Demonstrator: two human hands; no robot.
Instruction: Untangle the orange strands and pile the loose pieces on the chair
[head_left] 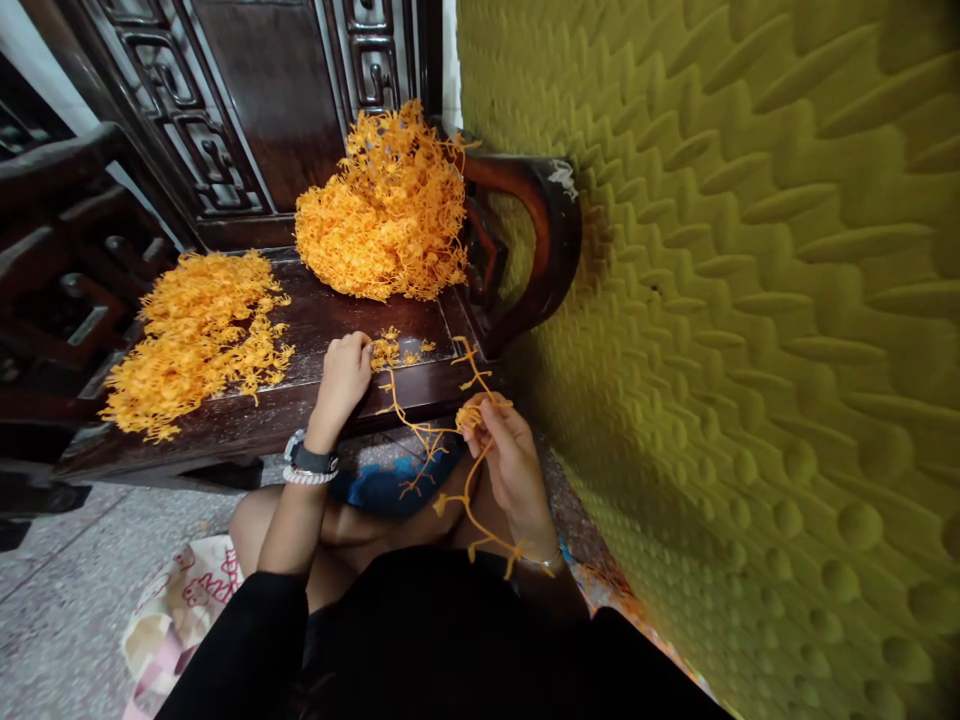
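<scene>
My right hand point(510, 465) is closed around orange branched plastic stems point(469, 495), which spread out above and below the fingers. A small orange cluster sits at its fingertips. My left hand point(346, 378), with a watch and a pale bracelet at the wrist, rests at the bench's front edge. Its fingers are curled together beside a few small loose orange pieces point(386, 348); whatever they pinch is hidden. Behind them on the dark wooden bench point(322, 320) rises a big heap of orange plastic sprigs point(386, 215). A flatter heap of similar pieces point(199, 340) lies to the left.
A curved wooden armrest point(551, 235) closes the bench's right end. Beyond it stands a large yellow-green textured sheet point(712, 300). The carved backrest point(262, 110) is behind the heaps. A printed cloth bag point(176, 610) lies on the floor at the left, by my crossed legs.
</scene>
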